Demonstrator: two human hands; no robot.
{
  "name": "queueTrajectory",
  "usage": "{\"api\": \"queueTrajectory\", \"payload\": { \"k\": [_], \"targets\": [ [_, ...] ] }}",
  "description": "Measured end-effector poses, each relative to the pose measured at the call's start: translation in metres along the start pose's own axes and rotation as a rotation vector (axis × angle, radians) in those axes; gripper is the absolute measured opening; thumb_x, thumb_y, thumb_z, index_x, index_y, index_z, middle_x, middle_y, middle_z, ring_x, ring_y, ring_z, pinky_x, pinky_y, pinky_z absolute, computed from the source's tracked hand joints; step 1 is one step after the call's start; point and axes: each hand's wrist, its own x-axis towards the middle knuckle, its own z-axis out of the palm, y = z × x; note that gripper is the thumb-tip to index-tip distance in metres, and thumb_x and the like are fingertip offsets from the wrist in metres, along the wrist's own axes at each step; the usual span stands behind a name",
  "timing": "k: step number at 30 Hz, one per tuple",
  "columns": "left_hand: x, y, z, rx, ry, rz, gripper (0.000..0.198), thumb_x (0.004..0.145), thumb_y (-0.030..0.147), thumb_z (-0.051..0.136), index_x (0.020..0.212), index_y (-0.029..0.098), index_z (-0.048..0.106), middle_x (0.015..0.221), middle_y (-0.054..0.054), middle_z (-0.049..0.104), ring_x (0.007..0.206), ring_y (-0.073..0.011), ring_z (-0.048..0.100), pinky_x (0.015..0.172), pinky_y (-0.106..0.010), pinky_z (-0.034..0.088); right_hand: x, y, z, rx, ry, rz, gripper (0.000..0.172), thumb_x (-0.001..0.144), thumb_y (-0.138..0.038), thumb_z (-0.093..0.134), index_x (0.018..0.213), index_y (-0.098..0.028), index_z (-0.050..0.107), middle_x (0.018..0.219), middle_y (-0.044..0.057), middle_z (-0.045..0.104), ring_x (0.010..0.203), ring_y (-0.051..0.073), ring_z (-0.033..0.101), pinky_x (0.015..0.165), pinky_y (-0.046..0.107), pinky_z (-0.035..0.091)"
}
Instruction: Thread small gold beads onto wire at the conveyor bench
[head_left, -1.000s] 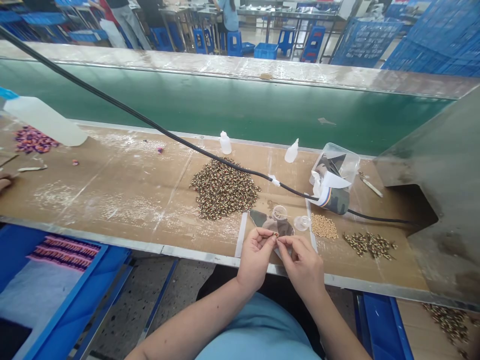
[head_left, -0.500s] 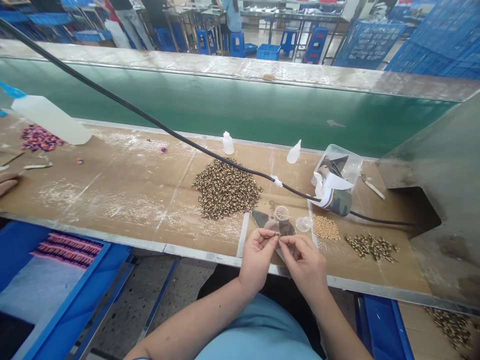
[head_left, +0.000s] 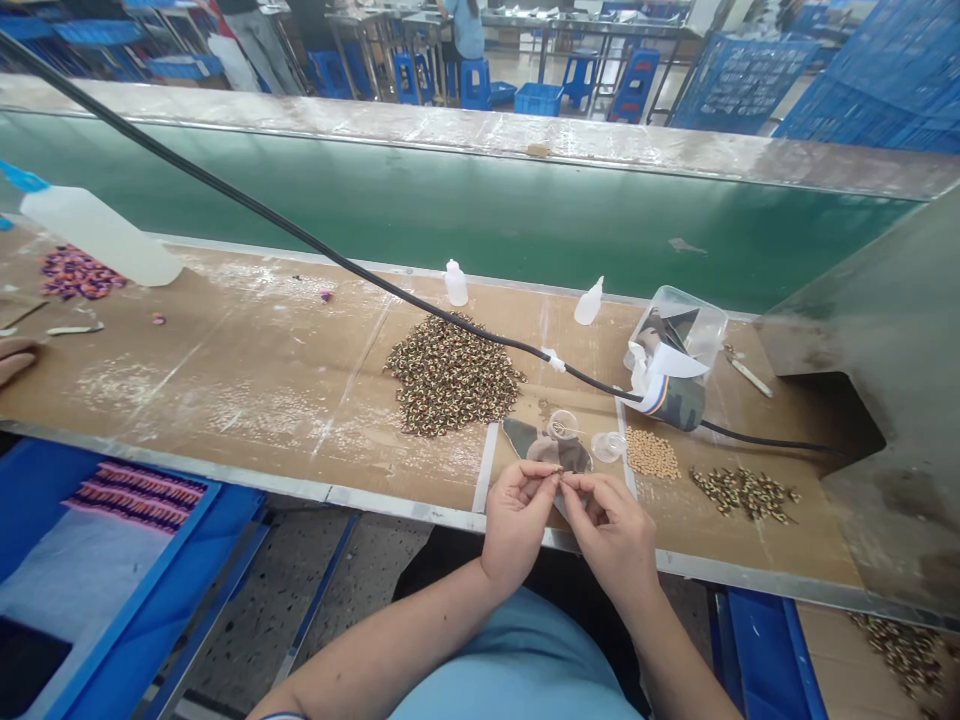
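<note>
The tiny piece (head_left: 560, 470) sat pinched between your two hands, on the near right side of the brown heap (head_left: 454, 378), too small to make out clearly. Well left of the heap, another person's hand (head_left: 15, 360) lay on the bench (head_left: 270, 350). Right of the heap's near edge, the fingers of your left hand (head_left: 516, 515) were closed on the piece, above a camouflage cloth (head_left: 521, 440). The fingers of your right hand (head_left: 613, 515), farther right of the heap, gripped it too. Less of it showed between your fingertips than half a second earlier, while the heap looked unchanged; you seemed mid-way through working that same piece. Farther right of the heap lay tan beads (head_left: 651, 453) and a smaller pile (head_left: 742, 492).
</note>
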Motion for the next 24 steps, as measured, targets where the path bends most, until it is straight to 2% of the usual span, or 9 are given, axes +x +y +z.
{"api": "queueTrajectory", "payload": {
  "k": [7, 10, 14, 18, 24],
  "targets": [
    [-0.002, 0.000, 0.001, 0.032, -0.015, 0.031, 0.016, 0.066, 0.025, 0.073, 0.074, 0.017, 0.062, 0.076, -0.004, 0.070, 0.076, -0.0165, 0.067, 0.077, -0.030, 0.053, 0.000, 0.003, -0.003, 0.017, -0.041, 0.022, 0.015, 0.085, -0.027, 0.054, 0.077, -0.020, 0.065, 0.075, 0.001, 0.066, 0.040, 0.005, 0.048, 0.042, 0.019, 0.043],
    [0.000, 0.001, 0.001, 0.018, -0.007, 0.011, 0.016, 0.066, 0.024, 0.073, 0.074, 0.017, 0.061, 0.074, -0.003, 0.069, 0.075, -0.0151, 0.066, 0.076, -0.028, 0.052, 0.000, 0.007, -0.002, -0.032, -0.036, -0.073, 0.015, 0.087, -0.026, 0.053, 0.080, -0.020, 0.065, 0.077, 0.002, 0.067, 0.045, 0.006, 0.052, 0.047, 0.019, 0.046],
    [0.003, 0.002, 0.000, -0.025, 0.002, -0.049, 0.019, 0.064, 0.023, 0.074, 0.074, 0.017, 0.059, 0.072, -0.001, 0.066, 0.072, -0.0135, 0.065, 0.074, -0.027, 0.051, 0.000, 0.014, -0.002, -0.094, -0.044, -0.223, 0.014, 0.088, -0.022, 0.051, 0.085, -0.020, 0.065, 0.082, 0.004, 0.067, 0.067, 0.011, 0.064, 0.059, 0.020, 0.051],
    [0.004, 0.003, 0.000, -0.044, -0.020, -0.072, 0.020, 0.064, 0.023, 0.075, 0.073, 0.016, 0.058, 0.073, -0.001, 0.067, 0.075, -0.0143, 0.065, 0.076, -0.028, 0.051, 0.000, 0.019, -0.004, -0.112, -0.081, -0.299, 0.015, 0.089, -0.020, 0.049, 0.091, -0.021, 0.064, 0.085, 0.004, 0.067, 0.074, 0.012, 0.066, 0.064, 0.020, 0.052],
    [0.002, 0.005, 0.002, -0.035, -0.014, -0.054, 0.019, 0.064, 0.024, 0.075, 0.072, 0.016, 0.060, 0.073, -0.002, 0.068, 0.074, -0.0146, 0.066, 0.076, -0.029, 0.052, -0.003, 0.014, -0.002, -0.095, -0.042, -0.203, 0.013, 0.089, -0.023, 0.051, 0.087, -0.020, 0.064, 0.084, 0.004, 0.067, 0.071, 0.012, 0.065, 0.060, 0.020, 0.052]
  ]
}}
